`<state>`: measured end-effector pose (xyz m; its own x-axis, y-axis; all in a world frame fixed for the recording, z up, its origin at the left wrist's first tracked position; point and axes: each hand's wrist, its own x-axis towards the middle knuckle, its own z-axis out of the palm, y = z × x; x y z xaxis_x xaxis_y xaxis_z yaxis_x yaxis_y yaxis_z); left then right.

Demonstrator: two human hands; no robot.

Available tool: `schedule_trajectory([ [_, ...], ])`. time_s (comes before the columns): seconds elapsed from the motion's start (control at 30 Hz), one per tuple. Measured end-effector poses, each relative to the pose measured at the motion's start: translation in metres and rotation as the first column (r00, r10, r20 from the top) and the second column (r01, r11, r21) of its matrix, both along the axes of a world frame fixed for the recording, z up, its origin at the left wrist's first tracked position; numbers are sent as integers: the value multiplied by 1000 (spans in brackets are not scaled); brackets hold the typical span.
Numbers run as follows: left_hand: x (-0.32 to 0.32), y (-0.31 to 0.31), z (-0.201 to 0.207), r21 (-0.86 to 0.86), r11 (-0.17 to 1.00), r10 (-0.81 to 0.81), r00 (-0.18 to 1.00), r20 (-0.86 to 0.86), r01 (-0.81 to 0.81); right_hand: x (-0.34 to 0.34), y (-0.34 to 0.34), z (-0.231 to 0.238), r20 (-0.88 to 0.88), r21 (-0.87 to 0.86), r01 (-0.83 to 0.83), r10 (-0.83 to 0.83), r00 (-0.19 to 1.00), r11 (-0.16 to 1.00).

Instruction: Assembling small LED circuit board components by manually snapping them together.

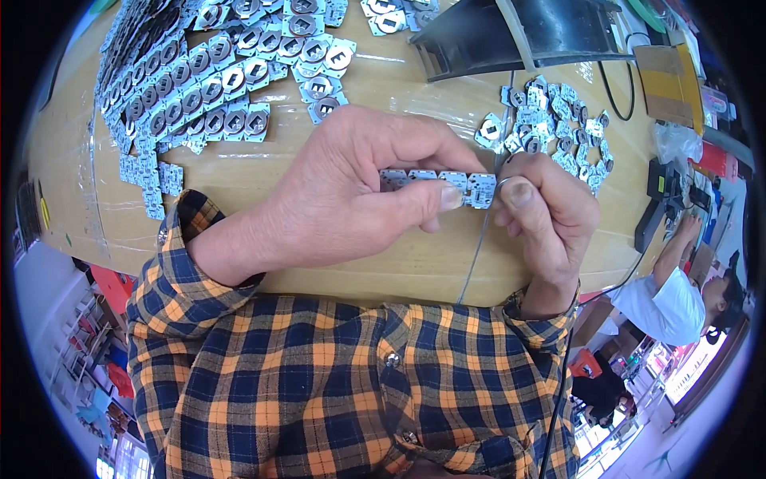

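Observation:
My left hand [343, 188] grips a short strip of small white circuit boards [479, 192], thumb along the near side and fingers behind. The strip lies level above the table, its right end sticking out past my thumb. At that end my right hand [552, 209] is closed in a pinch, thumb against curled fingers. A sliver of a shiny silver disc, like a coin cell [502, 183], shows at its thumb tip, touching or very near the strip's end. Most of the disc is hidden by my fingers.
Rows of circuit board strips with round coin cell holders [191, 100] cover the table's far left. A loose heap of single boards [550, 116] lies at the far right, by a black curved tray [523, 36]. A cardboard box [669, 88] stands beyond. Another person [666, 307] sits at right.

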<state>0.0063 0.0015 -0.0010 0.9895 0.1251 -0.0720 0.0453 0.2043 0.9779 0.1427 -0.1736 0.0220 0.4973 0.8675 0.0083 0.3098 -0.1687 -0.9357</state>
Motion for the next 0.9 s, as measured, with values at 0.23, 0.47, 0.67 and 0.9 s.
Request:
schedule_trajectory([
  [0.23,-3,6,-2,126,992,-15,999,51,8,-1,3,-3,15,-28,-160,161,987,987],
  [0.47,-2,9,6,39,999,-4,994,-106,9,-1,2,-7,-47,29,-202,203,978,979],
  [0.67,-3,8,0,30,999,-37,998,-43,38,-4,5,-7,-76,-29,-190,187,979,981],
  [0.9,-3,7,5,-367,926,-90,996,25,93,-12,1,-3,-831,27,21,11,557,999],
])
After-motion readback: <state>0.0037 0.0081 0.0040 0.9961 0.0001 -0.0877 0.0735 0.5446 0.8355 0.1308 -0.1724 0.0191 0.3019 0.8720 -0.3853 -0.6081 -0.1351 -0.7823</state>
